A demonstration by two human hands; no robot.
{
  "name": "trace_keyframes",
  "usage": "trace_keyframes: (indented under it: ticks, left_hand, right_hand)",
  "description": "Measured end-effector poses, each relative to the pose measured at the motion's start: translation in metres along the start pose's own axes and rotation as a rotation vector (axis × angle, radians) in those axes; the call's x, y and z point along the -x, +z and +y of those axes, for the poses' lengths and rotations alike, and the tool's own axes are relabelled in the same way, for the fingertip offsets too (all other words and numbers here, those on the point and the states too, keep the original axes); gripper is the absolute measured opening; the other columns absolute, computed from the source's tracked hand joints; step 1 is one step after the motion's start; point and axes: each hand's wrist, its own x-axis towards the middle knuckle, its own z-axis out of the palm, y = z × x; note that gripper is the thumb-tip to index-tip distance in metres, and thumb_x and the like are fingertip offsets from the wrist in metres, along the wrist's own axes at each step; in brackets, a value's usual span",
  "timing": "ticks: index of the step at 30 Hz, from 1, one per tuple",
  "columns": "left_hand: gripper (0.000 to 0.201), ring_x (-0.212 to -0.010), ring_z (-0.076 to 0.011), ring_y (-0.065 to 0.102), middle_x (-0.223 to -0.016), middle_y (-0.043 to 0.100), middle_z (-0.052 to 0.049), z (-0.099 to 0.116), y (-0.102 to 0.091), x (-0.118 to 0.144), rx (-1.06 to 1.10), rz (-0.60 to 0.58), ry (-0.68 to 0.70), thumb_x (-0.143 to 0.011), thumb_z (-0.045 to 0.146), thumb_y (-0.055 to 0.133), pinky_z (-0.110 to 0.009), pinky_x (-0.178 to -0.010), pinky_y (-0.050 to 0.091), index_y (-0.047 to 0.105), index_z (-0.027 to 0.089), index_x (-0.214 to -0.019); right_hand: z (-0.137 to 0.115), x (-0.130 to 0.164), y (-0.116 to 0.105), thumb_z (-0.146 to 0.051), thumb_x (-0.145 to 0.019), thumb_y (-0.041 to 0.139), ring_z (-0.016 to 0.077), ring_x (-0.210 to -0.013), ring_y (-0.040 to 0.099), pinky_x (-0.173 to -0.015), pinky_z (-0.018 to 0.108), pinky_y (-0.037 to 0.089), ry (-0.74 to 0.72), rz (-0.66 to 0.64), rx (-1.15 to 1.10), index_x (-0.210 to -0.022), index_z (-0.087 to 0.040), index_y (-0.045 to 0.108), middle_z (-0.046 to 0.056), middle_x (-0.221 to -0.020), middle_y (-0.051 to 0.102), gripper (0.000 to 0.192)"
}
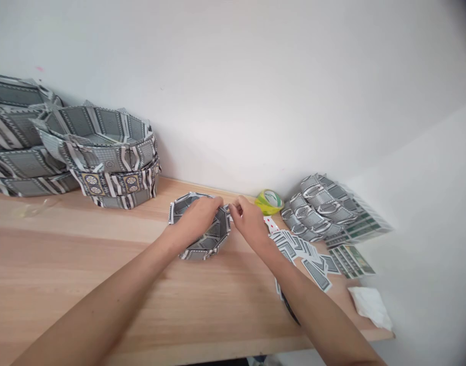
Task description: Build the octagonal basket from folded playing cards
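A small eight-sided basket [202, 254] of folded, grey-backed playing cards sits on the wooden table in front of me. My left hand [200, 216] reaches across its opening, with the fingers closed on the far right part of the rim. Beside that spot, my right hand [248, 218] pinches a playing card [227, 207] at the rim between thumb and finger. Most of this card is hidden by the fingers, and I cannot tell whether it is part of the basket. The two hands' fingertips are close together.
Larger card baskets [118, 157] stand at the left against the wall. Behind my right hand lies a yellow-green tape roll [270, 202]. Loose playing cards [316, 274] spread to the right, near folded card pieces [316, 203], uncut card sheets [352, 262] and a white packet [370, 306] by the table's edge.
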Motion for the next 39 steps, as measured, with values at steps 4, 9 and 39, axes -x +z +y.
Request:
trace_keyframes:
  ticks: [4, 9, 39]
  left_hand:
    - [0.019, -0.078, -0.0187, 0.061, -0.082, 0.068, -0.008, 0.003, 0.001, 0.002, 0.015, 0.004, -0.015, -0.088, 0.012, 0.043, -0.027, -0.071, 0.04, 0.061, 0.016, -0.093]
    - [0.018, -0.082, -0.0202, 0.063, -0.084, 0.068, -0.007, 0.002, 0.003, 0.002, 0.026, 0.002, -0.034, -0.084, 0.009, 0.045, -0.027, -0.07, 0.04, 0.057, 0.018, -0.093]
    - [0.018, -0.082, -0.0204, 0.064, -0.086, 0.07, -0.008, -0.001, -0.005, 0.006, -0.025, 0.072, 0.005, -0.088, 0.013, 0.044, -0.028, -0.07, 0.043, 0.061, 0.017, -0.091]
  right_hand:
    - [-0.005, 0.001, 0.002, -0.029, -0.088, 0.049, 0.0145, -0.061, 0.054, -0.056, 0.025, 0.029, 0.023, 0.032, 0.042, -0.073, -0.022, 0.05, -0.001, -0.067, 0.061, 0.017]
    - [-0.01, -0.003, 0.003, -0.029, -0.089, 0.048, 0.0139, -0.059, 0.05, -0.054, 0.026, 0.023, 0.01, -0.021, 0.139, -0.074, -0.021, 0.051, -0.002, -0.065, 0.06, 0.017]
    - [-0.012, 0.031, -0.017, -0.034, -0.096, 0.043, 0.0195, -0.097, 0.065, -0.086, 0.03, 0.045, 0.044, -0.244, 0.043, -0.126, -0.017, 0.056, 0.009, -0.116, 0.068, 0.037]
